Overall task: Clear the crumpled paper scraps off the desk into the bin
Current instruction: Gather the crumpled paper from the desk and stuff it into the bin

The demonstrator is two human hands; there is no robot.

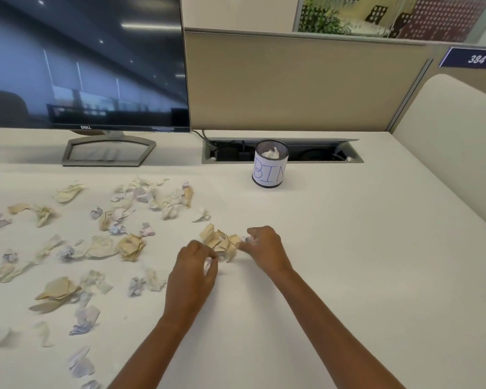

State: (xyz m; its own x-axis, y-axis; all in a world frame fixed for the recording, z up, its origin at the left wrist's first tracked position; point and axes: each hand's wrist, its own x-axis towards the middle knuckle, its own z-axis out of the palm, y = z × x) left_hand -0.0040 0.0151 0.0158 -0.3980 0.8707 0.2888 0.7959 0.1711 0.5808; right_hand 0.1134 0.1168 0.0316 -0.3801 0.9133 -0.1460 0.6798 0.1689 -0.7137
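Both hands are closing on the tan paper wad (220, 244) lying on the counter (348, 248) between them. The left hand (192, 266) is pinching a white scrap (208, 262), its grip narrow; the right hand (264, 245) is curling its grip round another white piece (246, 238). The bin (270, 167) is standing well beyond, already holding some paper. With fingers already occupied, the wad is probably going to slip during lifting, or bits may be dropping short of the narrow bin mouth. The open cable slot (320, 153) just behind is inviting overshoots. Many scraps (101, 245) are lying at left.
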